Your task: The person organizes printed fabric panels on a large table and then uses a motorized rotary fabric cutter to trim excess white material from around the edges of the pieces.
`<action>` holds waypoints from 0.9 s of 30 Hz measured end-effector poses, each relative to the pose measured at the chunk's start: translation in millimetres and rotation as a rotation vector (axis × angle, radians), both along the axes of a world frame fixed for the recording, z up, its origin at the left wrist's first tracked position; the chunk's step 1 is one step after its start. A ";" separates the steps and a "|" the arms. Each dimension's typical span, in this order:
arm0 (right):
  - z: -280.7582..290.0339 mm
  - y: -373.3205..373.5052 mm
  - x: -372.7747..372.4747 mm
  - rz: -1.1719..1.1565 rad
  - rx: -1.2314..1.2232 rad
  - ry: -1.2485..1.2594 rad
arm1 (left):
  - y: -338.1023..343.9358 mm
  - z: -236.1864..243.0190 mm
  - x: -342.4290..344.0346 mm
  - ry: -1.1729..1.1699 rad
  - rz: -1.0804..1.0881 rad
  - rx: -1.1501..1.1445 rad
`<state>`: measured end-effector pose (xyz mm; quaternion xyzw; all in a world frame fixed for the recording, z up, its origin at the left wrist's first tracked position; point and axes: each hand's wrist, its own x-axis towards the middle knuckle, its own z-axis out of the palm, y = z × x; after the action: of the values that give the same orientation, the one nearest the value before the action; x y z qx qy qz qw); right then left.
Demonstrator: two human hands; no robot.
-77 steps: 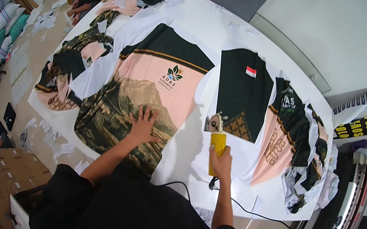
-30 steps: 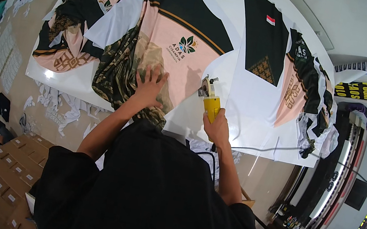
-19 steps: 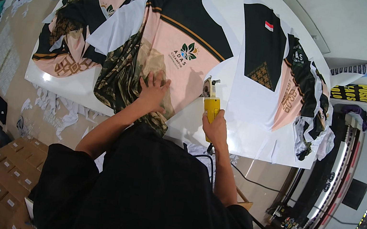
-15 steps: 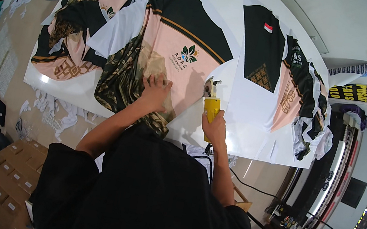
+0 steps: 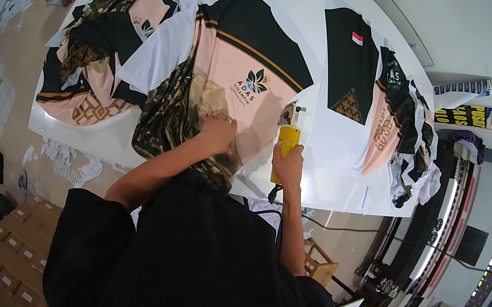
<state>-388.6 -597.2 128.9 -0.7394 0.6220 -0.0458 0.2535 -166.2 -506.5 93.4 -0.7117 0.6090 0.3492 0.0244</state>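
Fingers of the right hand (image 5: 287, 162) wrap the yellow cutter (image 5: 286, 149), hiding its grip, while the left hand (image 5: 218, 132) presses flat on the printed fabric (image 5: 239, 74).

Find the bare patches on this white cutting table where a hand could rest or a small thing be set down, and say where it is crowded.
Bare white sheet lies between the pink and black printed jersey panel and the black printed panel, right of the yellow handheld electric cutter in the right hand. Crowded: under the left hand, and the overlapping patterned pieces at left.
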 end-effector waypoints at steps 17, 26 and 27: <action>-7.4 -38.4 42.7 -0.174 -0.050 0.041 | -5.2 -2.2 -2.7 -0.021 -0.103 -0.066; -11.3 -67.2 52.8 -0.218 -0.064 0.053 | -3.9 2.6 -7.1 -0.006 -0.095 -0.080; -12.3 -70.8 53.2 -0.218 -0.071 0.057 | -3.8 3.4 -6.0 0.012 -0.086 -0.093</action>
<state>-335.3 -668.0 116.6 -0.6770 0.7035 -0.0740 0.2031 -172.2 -510.3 96.9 -0.6833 0.6546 0.3233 0.0027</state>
